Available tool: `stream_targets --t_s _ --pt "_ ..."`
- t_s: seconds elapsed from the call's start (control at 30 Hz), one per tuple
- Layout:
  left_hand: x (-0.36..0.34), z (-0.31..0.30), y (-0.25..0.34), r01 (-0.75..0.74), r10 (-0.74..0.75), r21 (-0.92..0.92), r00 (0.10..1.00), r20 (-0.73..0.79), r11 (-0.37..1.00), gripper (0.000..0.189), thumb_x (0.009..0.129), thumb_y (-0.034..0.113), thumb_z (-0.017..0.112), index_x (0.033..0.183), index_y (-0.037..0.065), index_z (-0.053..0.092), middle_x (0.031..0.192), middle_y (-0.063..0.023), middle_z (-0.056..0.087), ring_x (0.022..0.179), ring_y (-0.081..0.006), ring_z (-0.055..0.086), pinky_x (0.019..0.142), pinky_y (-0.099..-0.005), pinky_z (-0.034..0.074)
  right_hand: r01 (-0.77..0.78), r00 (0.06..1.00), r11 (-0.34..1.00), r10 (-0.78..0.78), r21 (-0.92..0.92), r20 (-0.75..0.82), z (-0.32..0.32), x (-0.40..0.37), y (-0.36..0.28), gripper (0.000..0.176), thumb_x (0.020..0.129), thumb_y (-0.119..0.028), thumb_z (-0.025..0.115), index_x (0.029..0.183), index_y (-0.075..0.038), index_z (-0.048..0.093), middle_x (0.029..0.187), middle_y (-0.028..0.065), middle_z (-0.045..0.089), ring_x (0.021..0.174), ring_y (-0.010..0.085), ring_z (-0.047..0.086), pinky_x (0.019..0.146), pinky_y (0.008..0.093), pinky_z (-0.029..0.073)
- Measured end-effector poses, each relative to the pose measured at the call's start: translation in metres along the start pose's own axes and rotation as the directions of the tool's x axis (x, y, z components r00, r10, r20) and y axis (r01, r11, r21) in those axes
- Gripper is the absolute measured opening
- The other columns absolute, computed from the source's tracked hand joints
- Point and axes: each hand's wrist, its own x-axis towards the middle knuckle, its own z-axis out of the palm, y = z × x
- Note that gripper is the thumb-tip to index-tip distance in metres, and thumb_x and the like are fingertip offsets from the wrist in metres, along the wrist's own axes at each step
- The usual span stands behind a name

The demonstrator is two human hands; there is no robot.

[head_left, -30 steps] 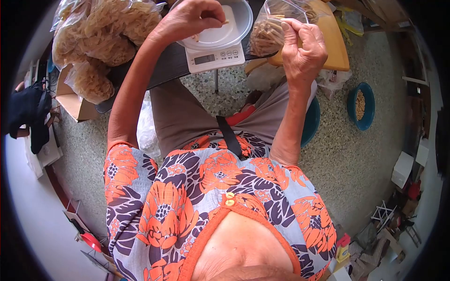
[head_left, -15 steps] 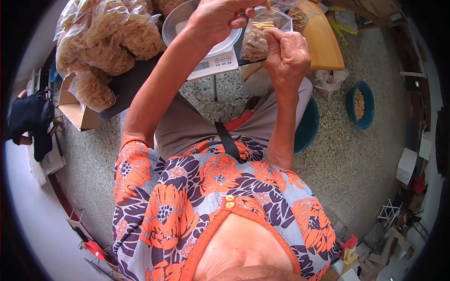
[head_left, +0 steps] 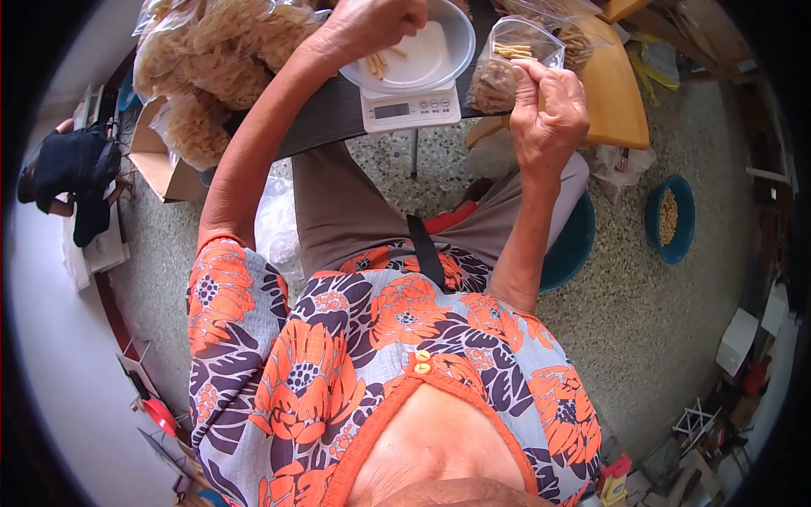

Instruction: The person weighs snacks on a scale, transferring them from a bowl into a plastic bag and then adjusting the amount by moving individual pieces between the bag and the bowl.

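My left hand (head_left: 378,25) hovers over the white bowl (head_left: 464,52) with its fingers curled closed; whatever they may hold is hidden. A few pale tan sticks (head_left: 377,65) lie in the bowl, beside and below that hand. The bowl rests on a white digital scale (head_left: 411,110). To the right, thumb and fingers of my right hand (head_left: 553,106) pinch the near edge of a clear plastic bag (head_left: 491,87). Its mouth gapes, showing a bundle of yellowish sticks (head_left: 512,51) inside.
Large clear bags of tan, crinkled dried pieces (head_left: 220,55) stand at the table's left. Behind the right hand is a wooden stool (head_left: 621,106). On the floor, a blue basin (head_left: 670,221) holds small beige pieces. Another person (head_left: 76,165) is at far left.
My left hand has moved left, away from the bag's mouth to above the bowl. Sticks now show in the bowl. My right hand keeps its pinch on the bag. The whole view has shifted.
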Motion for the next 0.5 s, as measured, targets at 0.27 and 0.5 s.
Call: stream_targets --t_s 0.27,0.5 --pt "-0.012 0.038 -0.042 -0.041 0.015 0.185 0.99 0.141 0.982 0.013 0.074 0.016 0.077 0.079 0.007 0.07 0.079 -0.0105 0.069 0.081 -0.0306 0.07 0.07 -0.0412 0.055 0.006 0.999 1.0 -0.005 -0.026 0.033 -0.004 0.002 -0.002 0.011 0.085 -0.011 0.082 0.096 -0.011 0.079 0.084 0.0064 0.068 0.081 0.0263 0.065 0.076 0.0392 0.053" --pt "-0.005 0.048 -0.051 0.111 -0.108 0.01 0.929 0.353 0.994 0.015 0.082 0.018 0.073 0.074 0.007 0.069 0.068 -0.0096 0.071 0.067 -0.0248 0.073 0.056 -0.0382 0.054 0.013 0.999 0.999 -0.012 -0.041 0.032 -0.003 0.001 0.0 0.011 0.084 -0.011 0.082 0.095 -0.01 0.08 0.085 0.0061 0.07 0.081 0.0259 0.065 0.076 0.0386 0.053"
